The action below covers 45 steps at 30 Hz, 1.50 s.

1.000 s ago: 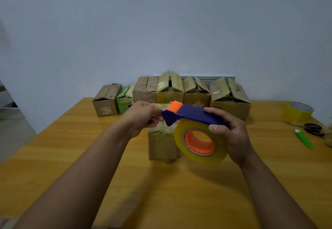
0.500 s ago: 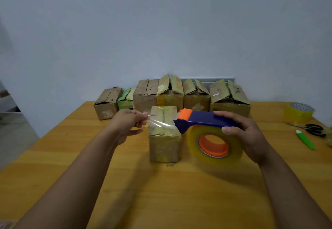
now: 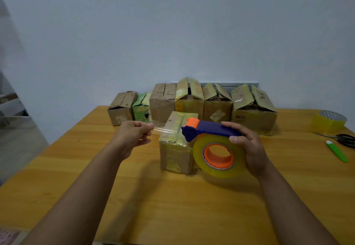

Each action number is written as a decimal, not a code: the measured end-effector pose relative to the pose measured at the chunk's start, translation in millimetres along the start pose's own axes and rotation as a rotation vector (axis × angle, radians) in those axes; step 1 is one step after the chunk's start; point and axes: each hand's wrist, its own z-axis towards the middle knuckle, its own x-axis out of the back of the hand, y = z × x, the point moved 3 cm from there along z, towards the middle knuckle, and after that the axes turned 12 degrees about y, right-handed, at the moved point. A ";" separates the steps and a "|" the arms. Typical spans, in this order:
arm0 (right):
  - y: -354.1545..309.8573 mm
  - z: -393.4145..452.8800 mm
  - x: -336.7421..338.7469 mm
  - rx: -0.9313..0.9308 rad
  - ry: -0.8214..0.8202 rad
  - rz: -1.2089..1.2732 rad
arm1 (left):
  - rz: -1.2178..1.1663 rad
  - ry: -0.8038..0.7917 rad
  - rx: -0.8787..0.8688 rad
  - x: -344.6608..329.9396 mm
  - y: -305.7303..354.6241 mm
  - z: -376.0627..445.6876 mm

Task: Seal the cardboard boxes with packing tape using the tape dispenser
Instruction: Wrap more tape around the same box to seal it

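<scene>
Above the box (image 3: 177,142), left fingers (image 3: 146,129) pinch the tape end (image 3: 159,128) (clear film); right fingers (image 3: 236,129) grip the dispenser (image 3: 209,131).

Two bare forearms, no sleeves in view. Bare hands (image 3: 132,135), no gloves, rings or watch. Short trimmed nails showing on the right one (image 3: 249,148).

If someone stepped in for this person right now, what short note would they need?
Left hand: pinches the free end of the clear tape strip.
Right hand: grips the tape dispenser, roll hanging below.
The strip stretches above the front box, flaps closed on the table.
Done: tape pulled out. Whether it already sticks to the box cannot be told.
Left: press it down, cut it, then seal the back-row boxes, several with flaps up.
</scene>
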 end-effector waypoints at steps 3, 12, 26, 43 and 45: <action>-7.5 -2.7 4.7 0.008 -0.024 -0.056 | 0.059 0.010 -0.056 0.0 1.9 0.1; -42.9 -20.6 21.0 0.024 -0.210 -0.372 | 0.127 0.047 -0.134 -9.0 9.4 -12.7; -43.1 -28.0 28.0 0.081 -0.090 -0.322 | 0.021 0.105 -0.065 -27.0 -14.3 -32.2; -35.4 -20.9 26.7 0.066 -0.103 -0.374 | 0.154 0.190 -0.157 -29.5 -23.4 -27.7; -33.4 -21.4 26.5 0.062 -0.106 -0.376 | 0.156 0.191 -0.156 -29.8 -24.5 -27.8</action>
